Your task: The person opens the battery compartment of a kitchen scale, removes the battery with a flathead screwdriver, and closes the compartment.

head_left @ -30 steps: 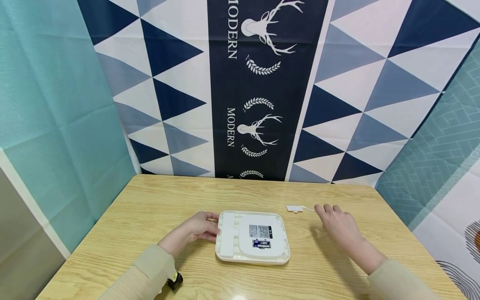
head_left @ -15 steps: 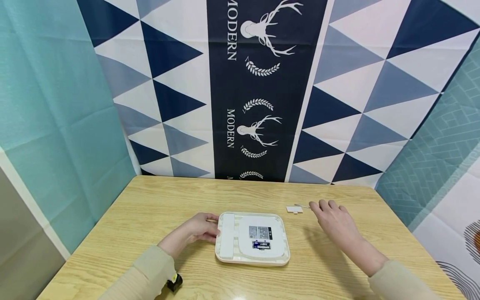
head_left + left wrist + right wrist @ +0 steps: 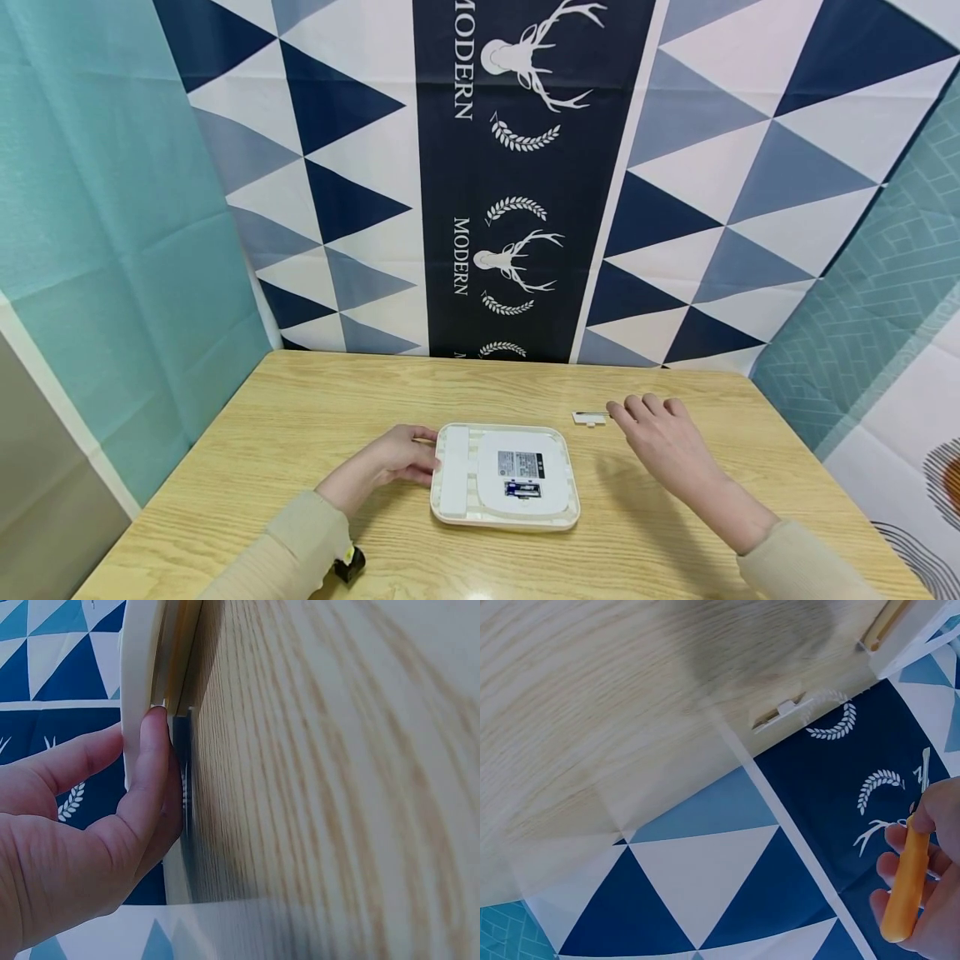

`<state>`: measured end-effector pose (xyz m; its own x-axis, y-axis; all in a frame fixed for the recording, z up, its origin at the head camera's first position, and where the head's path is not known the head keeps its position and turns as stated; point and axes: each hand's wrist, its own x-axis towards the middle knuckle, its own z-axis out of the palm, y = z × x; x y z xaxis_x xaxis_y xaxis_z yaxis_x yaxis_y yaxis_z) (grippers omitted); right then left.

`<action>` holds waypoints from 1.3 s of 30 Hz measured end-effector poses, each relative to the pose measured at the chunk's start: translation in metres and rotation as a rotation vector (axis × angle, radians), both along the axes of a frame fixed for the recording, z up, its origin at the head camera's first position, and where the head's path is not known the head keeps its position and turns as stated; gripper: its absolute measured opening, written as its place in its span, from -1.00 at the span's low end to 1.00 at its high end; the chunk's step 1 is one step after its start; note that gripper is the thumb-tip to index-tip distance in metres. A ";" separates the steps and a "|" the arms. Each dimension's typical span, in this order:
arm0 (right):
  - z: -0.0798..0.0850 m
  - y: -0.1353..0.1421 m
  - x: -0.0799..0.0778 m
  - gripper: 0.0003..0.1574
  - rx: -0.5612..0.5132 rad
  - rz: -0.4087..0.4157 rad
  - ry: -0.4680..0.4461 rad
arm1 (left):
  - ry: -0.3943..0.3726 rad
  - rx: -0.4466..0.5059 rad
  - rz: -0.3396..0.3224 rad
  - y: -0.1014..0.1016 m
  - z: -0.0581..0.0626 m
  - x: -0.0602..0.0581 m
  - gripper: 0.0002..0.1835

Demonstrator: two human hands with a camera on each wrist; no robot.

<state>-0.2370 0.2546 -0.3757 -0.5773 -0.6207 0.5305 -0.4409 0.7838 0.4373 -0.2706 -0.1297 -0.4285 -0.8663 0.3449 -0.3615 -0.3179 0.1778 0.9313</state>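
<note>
A white rounded-square device [image 3: 525, 475] lies on the table with its label side up. Blue batteries [image 3: 522, 490] show in its uncovered compartment. My left hand [image 3: 405, 457] pinches its left rim [image 3: 139, 682] between thumb and fingers, as the left wrist view confirms. Off to the right, my right hand [image 3: 663, 437] holds a screwdriver with an orange handle [image 3: 906, 885] and a thin metal shaft. In the head view the shaft crosses over a small white battery cover [image 3: 588, 419] on the table; whether they touch, I cannot tell.
The wooden table [image 3: 337, 400] ends at a patterned cloth [image 3: 502, 250] hanging behind it. A small black object [image 3: 349, 565] shows beside my left sleeve. Teal cloth [image 3: 135, 208] hangs on the left.
My right hand has shifted left with the screwdriver, so its shaft now overlaps the battery cover in the head view. My left hand and the device have stayed in place.
</note>
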 end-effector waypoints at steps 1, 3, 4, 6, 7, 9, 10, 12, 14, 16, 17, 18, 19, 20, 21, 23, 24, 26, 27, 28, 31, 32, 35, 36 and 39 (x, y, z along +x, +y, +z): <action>0.001 -0.001 0.000 -0.61 0.002 0.005 0.002 | -0.001 0.000 0.000 0.000 0.000 0.000 -0.41; 0.002 -0.003 0.001 -0.60 0.004 0.018 0.010 | -0.001 -0.001 -0.001 0.000 0.000 0.000 -0.41; 0.002 -0.003 0.001 -0.60 0.004 0.025 0.014 | -0.001 -0.001 -0.002 0.000 0.000 0.000 -0.41; 0.003 -0.005 0.002 -0.60 0.004 0.040 0.021 | -0.002 0.000 -0.003 -0.001 0.000 0.000 -0.41; 0.004 -0.006 0.002 -0.60 0.006 0.047 0.025 | -0.002 0.001 -0.003 -0.001 0.000 0.000 -0.40; 0.005 -0.008 0.004 -0.60 0.006 0.061 0.028 | -0.003 0.004 -0.004 -0.001 0.000 0.000 -0.40; 0.005 -0.008 0.004 -0.59 0.007 0.067 0.026 | -0.003 0.004 -0.004 -0.001 0.000 0.000 -0.40; 0.006 -0.010 0.005 -0.57 0.013 0.075 0.021 | -0.003 0.005 -0.003 -0.001 0.000 0.000 -0.41; 0.006 -0.011 0.006 -0.50 0.018 0.082 0.016 | -0.004 0.004 -0.002 -0.001 -0.001 0.000 -0.41; 0.007 -0.012 0.007 -0.36 0.022 0.091 0.015 | -0.005 0.004 0.001 0.000 -0.001 0.000 -0.41; 0.007 -0.012 0.008 -0.29 0.025 0.095 0.017 | -0.007 0.003 0.002 0.000 -0.001 -0.001 -0.41; 0.007 -0.013 0.008 -0.24 0.030 0.099 0.021 | -0.008 0.004 0.003 0.000 -0.001 -0.001 -0.41; 0.008 -0.013 0.009 -0.25 0.031 0.103 0.022 | -0.009 0.003 0.004 0.000 -0.001 0.000 -0.41; 0.008 -0.014 0.010 -0.26 0.034 0.107 0.022 | -0.009 0.001 0.003 0.000 0.000 0.000 -0.41; 0.008 -0.014 0.010 -0.27 0.038 0.109 0.022 | -0.009 0.000 0.003 0.000 0.000 0.000 -0.41; 0.009 -0.015 0.012 -0.36 0.044 0.114 0.021 | -0.009 -0.002 0.002 0.000 0.000 0.000 -0.42; 0.009 -0.015 0.012 -0.41 0.047 0.118 0.021 | -0.009 -0.001 0.001 0.000 0.000 0.000 -0.42; 0.009 -0.016 0.014 -0.49 0.049 0.128 0.022 | -0.011 0.000 0.000 -0.001 0.000 0.000 -0.42; 0.008 -0.017 0.014 -0.51 0.049 0.135 0.025 | -0.013 0.001 0.000 -0.001 0.000 -0.001 -0.42; 0.008 -0.017 0.015 -0.52 0.046 0.143 0.029 | -0.011 0.001 -0.001 -0.001 0.000 0.000 -0.42; 0.006 -0.019 0.017 -0.53 0.039 0.162 0.042 | -0.010 0.002 -0.003 -0.001 0.001 0.000 -0.42; 0.005 -0.020 0.017 -0.51 0.038 0.170 0.048 | -0.010 0.001 -0.003 -0.001 0.001 0.000 -0.42; 0.003 -0.021 0.019 -0.44 0.041 0.186 0.049 | -0.010 0.005 -0.004 -0.001 0.001 0.000 -0.42; 0.002 -0.021 0.019 -0.44 0.044 0.191 0.045 | -0.010 0.007 -0.005 -0.001 0.001 0.000 -0.41; 0.000 -0.022 0.022 -0.50 0.056 0.197 0.021 | -0.014 0.009 -0.006 -0.001 0.001 -0.001 -0.41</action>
<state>-0.2153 0.2322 -0.3755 -0.4308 -0.7496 0.5026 -0.5734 0.6574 0.4889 -0.2712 -0.1308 -0.4277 -0.8591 0.3533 -0.3704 -0.3299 0.1713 0.9284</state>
